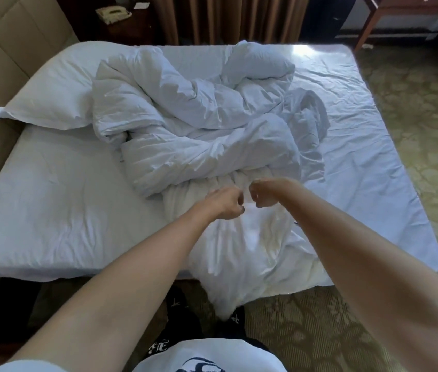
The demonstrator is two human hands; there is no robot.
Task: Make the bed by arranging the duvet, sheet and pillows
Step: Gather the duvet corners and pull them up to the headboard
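A bed (51,210) was seen filling most of the frame, its mattress covered by a wrinkled white sheet (360,146). A white duvet (185,116) was heaped in a crumpled mound across the middle of the frame, and one end of it was drawn down over the near edge of the bed toward the lower centre. A single white pillow (49,100) was laid at the left of the frame, against a padded beige headboard (3,44), its right end tucked under the duvet. A telephone (113,14) was set on a dark nightstand (129,30) at the upper left (nothing else on it could be made out). At the centre, the left hand (223,204) and the right hand (269,194) were held almost touching, the fingers of each curled tight and bunching duvet fabric between them.
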